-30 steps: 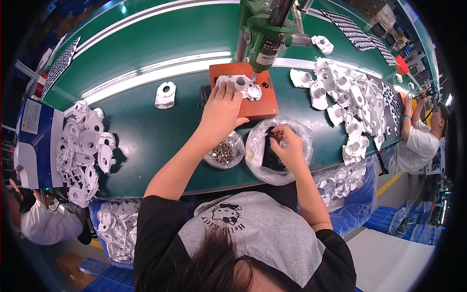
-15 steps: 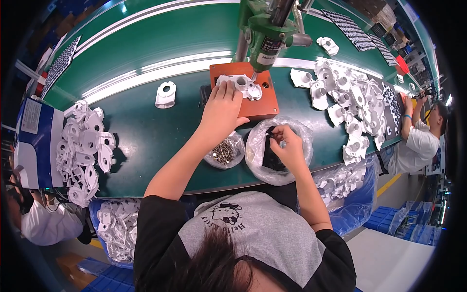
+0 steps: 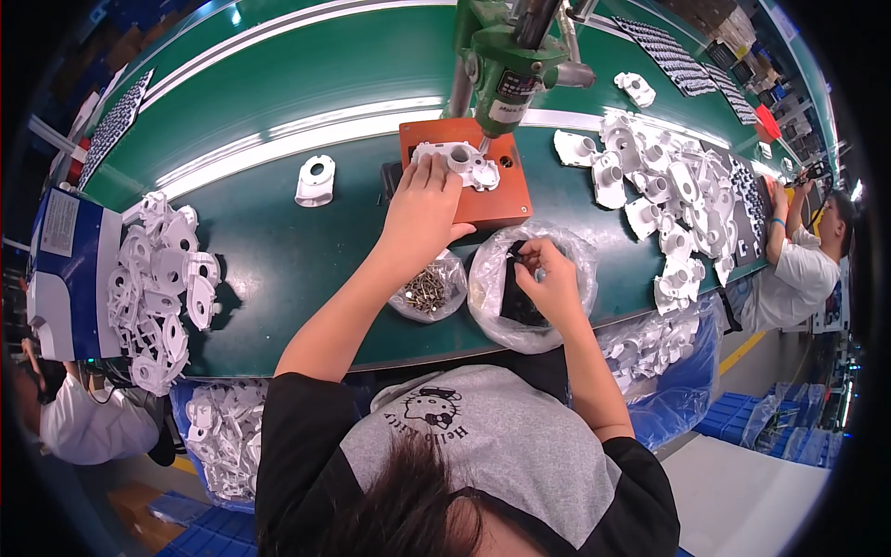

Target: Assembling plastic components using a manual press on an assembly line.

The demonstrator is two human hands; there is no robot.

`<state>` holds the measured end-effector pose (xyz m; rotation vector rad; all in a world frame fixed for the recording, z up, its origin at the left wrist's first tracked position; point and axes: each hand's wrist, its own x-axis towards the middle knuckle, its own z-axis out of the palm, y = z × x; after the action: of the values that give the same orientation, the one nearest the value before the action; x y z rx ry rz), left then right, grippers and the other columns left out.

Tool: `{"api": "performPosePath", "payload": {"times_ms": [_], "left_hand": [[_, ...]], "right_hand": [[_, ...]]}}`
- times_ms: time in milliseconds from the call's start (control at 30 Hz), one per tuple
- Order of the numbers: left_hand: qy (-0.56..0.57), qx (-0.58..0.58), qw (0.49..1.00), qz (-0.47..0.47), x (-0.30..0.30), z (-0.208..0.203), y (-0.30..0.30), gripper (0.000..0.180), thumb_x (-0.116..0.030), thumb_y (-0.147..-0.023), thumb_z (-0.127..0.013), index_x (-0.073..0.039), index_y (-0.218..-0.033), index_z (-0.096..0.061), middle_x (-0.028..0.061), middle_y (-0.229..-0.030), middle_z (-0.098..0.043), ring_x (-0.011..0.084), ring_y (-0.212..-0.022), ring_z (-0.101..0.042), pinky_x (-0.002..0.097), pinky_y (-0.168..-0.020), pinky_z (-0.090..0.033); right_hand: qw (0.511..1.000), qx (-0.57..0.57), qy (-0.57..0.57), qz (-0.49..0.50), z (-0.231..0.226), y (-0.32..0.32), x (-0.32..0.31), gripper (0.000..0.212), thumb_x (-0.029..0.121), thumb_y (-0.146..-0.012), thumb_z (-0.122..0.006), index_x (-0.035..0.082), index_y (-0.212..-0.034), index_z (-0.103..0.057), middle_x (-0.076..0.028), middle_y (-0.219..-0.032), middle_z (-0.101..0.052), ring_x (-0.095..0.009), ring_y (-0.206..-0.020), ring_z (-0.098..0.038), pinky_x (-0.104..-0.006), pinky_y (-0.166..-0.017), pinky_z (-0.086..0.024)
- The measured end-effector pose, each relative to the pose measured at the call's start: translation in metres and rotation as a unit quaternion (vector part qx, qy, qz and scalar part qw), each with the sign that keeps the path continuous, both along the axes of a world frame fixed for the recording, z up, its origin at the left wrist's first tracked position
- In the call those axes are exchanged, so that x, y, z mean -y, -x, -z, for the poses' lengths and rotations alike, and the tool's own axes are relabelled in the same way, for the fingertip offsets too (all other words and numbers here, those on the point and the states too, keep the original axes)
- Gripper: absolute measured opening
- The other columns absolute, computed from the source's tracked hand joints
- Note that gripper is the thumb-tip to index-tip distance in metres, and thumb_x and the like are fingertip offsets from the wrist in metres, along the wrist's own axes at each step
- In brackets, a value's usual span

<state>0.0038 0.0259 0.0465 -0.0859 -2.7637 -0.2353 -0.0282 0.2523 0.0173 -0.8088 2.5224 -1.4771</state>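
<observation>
My left hand lies over the near left side of a white plastic housing, fingers stretched out and thumb apart. The housing rests on an orange fixture block, below the tip of a green press. Over a clear plastic bag of black parts, my right hand is closed in a pinch. A small black part shows at its fingertips; its exact shape is unclear. Between my forearms sits a smaller bag of screws.
White housings lie heaped at the left and right. One housing stands alone left of the block. Behind runs a green conveyor carrying another housing. A blue-and-white machine stands far left; a co-worker is at the right.
The housing on the conveyor has shifted slightly to the right. Both my hands hold the same places.
</observation>
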Motion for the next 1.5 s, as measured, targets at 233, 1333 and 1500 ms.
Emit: {"api": "performPosePath", "payload": {"times_ms": [233, 1333, 1500], "left_hand": [[-0.005, -0.002, 1.0, 0.002, 0.0, 0.0, 0.0, 0.069, -0.037, -0.066, -0.08, 0.005, -0.113, -0.051, 0.0262, -0.13, -0.047, 0.0394, -0.125, -0.043, 0.0443, -0.106, -0.035], [-0.01, -0.001, 1.0, 0.005, 0.0, -0.001, -0.001, 0.069, -0.034, -0.065, -0.08, 0.005, -0.113, -0.05, 0.0261, -0.13, -0.047, 0.0395, -0.123, -0.044, 0.0446, -0.106, -0.035], [-0.013, 0.001, 1.0, 0.002, 0.0, -0.001, -0.001, 0.069, -0.034, -0.065, -0.08, 0.004, -0.113, -0.051, 0.0261, -0.13, -0.047, 0.0394, -0.123, -0.045, 0.0446, -0.106, -0.035]], "right_hand": [[1.0, -0.001, 0.008, -0.001, 0.006, 0.002, 0.0, 0.02, -0.001, -0.076, -0.066, 0.0, -0.093, -0.056, -0.005, -0.075, -0.06, -0.011, -0.068, -0.057, -0.0251, -0.066, -0.047], [0.994, -0.1, -0.009, -0.045, -0.03, 0.105, 0.075, 0.021, 0.013, -0.081, -0.066, -0.005, -0.089, -0.063, -0.007, -0.094, -0.061, -0.017, -0.078, -0.059, -0.0273, -0.073, -0.046], [0.998, -0.041, -0.013, -0.046, -0.022, 0.113, 0.095, 0.021, 0.02, -0.078, -0.065, 0.0, -0.086, -0.067, -0.013, -0.107, -0.057, -0.032, -0.107, -0.049, -0.0423, -0.09, -0.038]]}}
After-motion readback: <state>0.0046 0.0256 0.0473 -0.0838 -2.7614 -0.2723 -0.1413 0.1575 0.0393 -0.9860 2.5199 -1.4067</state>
